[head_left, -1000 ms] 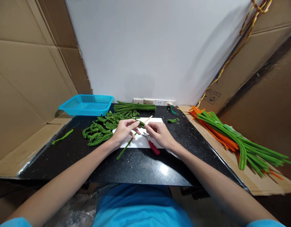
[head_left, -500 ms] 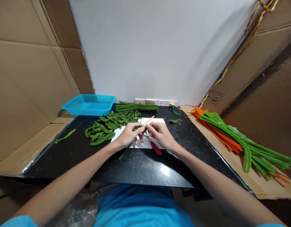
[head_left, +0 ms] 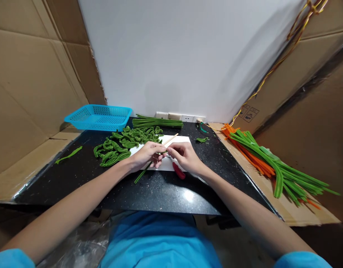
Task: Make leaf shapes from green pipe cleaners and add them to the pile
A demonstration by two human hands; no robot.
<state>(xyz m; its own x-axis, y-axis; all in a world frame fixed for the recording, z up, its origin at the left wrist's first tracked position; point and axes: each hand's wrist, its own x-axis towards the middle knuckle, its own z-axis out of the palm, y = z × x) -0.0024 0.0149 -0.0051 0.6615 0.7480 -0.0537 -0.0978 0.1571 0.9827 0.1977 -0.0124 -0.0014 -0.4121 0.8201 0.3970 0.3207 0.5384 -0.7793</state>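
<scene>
My left hand (head_left: 149, 155) and my right hand (head_left: 184, 154) meet over a white sheet of paper (head_left: 184, 140). Both are closed, thumb against finger, on a green pipe cleaner (head_left: 142, 176) whose loose end slants out below my left palm. Most of it is hidden by the fingers. Just beyond the fingertips a thin wooden stick (head_left: 171, 139) points away; whether a finger touches it I cannot tell. Beneath my right hand a tool with a red handle (head_left: 178, 170) rests on the paper, its metal end partly covered. Left of the paper lies a heap of looped green pipe-cleaner pieces (head_left: 115, 147).
Behind the heap lie a bundle of straight green pipe cleaners (head_left: 160, 123) and a blue plastic basket (head_left: 100, 121). Orange stems (head_left: 252, 158) and lighter green stems (head_left: 283, 167) lie on cardboard at right. Single green pieces (head_left: 69, 155) are on the black tabletop (head_left: 160, 197).
The view has shifted a little, so everything sits slightly left and higher. My fingertips have drawn closer together on the pipe cleaner, and the wooden stick now shows just beyond them.
</scene>
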